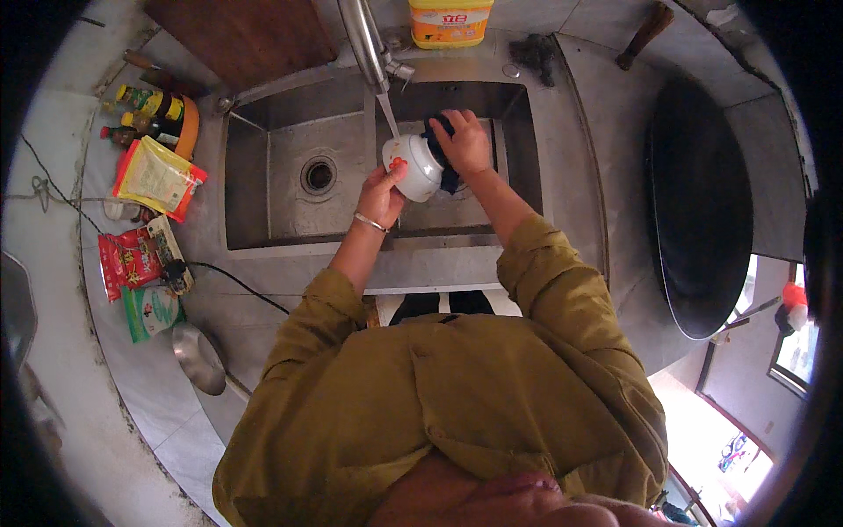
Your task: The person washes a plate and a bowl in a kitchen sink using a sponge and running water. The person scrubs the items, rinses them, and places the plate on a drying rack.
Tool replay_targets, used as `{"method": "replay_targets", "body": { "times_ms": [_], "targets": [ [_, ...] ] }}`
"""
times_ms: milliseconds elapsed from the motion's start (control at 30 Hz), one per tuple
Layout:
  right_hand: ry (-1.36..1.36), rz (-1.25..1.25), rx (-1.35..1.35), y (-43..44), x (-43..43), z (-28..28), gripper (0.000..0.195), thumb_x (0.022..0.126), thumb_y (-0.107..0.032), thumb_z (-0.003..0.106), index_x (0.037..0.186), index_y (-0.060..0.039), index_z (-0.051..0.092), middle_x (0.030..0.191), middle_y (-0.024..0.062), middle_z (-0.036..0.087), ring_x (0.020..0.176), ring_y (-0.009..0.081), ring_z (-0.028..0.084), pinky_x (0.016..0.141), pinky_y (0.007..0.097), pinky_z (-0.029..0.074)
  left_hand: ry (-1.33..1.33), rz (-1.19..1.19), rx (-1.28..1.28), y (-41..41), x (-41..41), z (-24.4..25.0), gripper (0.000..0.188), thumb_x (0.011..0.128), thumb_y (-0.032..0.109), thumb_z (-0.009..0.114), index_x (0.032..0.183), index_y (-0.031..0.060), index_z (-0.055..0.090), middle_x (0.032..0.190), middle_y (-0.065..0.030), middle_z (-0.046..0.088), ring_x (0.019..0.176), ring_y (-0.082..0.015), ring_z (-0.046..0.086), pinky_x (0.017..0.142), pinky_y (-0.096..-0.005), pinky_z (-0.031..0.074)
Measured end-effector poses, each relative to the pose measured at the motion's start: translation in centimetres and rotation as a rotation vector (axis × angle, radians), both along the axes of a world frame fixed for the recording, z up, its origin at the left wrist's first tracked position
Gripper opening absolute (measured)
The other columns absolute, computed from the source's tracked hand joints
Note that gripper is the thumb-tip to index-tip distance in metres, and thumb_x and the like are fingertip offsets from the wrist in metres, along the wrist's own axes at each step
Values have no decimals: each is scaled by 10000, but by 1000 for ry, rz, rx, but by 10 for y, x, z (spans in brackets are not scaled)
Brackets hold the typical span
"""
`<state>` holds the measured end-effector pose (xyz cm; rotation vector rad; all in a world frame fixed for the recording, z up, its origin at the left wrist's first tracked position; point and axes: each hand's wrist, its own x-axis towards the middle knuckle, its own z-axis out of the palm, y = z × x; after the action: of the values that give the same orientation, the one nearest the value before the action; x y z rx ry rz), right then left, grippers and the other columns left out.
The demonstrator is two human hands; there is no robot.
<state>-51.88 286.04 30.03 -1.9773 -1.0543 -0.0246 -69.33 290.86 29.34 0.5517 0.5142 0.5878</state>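
My left hand (384, 195) grips a white bowl (421, 170) with a red flower pattern, thumb on its outer wall. The bowl is tipped on its side above the divider and right basin of a steel double sink (435, 241). A dark cloth (449, 179) is in my right hand (466, 146), pressed at the bowl's right side. Water runs from the metal faucet (366, 46) onto the bowl's upper left. The bowl's inside is hidden, and so are some of my right fingertips.
Bottles (150, 104), food packets (161, 176) and a steel ladle (197, 359) lie on the left counter. A brown board (244, 39) leans behind the left basin. At the back stands a yellow detergent container (450, 24), with a dark scrubber (535, 56) beside it. A large black wok (701, 204) stands at right.
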Motion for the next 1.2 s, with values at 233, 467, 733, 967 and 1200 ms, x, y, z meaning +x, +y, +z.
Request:
{"method": "replay_targets", "body": {
  "times_ms": [233,467,733,967,1200],
  "targets": [
    [17,223,317,-4,-23,27,264,718,-256,716,885,-68,639,833,124,615,818,307,584,702,380,473,385,-11,260,30,-3,5,265,794,67,633,1049,34,569,992,-39,599,921,-150,584,822,-286,466],
    [87,278,-92,41,-27,35,361,724,-363,665,952,-84,678,871,123,616,908,311,575,786,381,465,482,-338,766,21,4,27,139,806,102,627,928,35,630,850,16,623,816,-76,544,741,-237,440],
    [2125,369,438,-6,-21,-6,608,878,-573,389,1190,-72,537,1187,108,566,1097,274,526,978,428,374,71,73,369,-7,22,35,239,823,160,655,995,1,602,928,-20,619,844,-79,540,768,-239,433],
    [1986,297,614,-5,-62,5,397,871,-419,548,1053,-65,552,987,78,601,892,210,578,796,353,469,926,-29,1699,-4,51,28,110,773,69,549,866,15,572,856,-153,602,820,-348,583,689,-418,476],
    [1620,-60,499,7,-43,-33,286,833,-147,607,1073,-7,542,972,97,602,813,237,605,697,379,515,838,218,2254,-14,19,39,203,766,105,570,957,55,617,1000,-125,560,1034,-291,507,830,-414,460]
  ]
}}
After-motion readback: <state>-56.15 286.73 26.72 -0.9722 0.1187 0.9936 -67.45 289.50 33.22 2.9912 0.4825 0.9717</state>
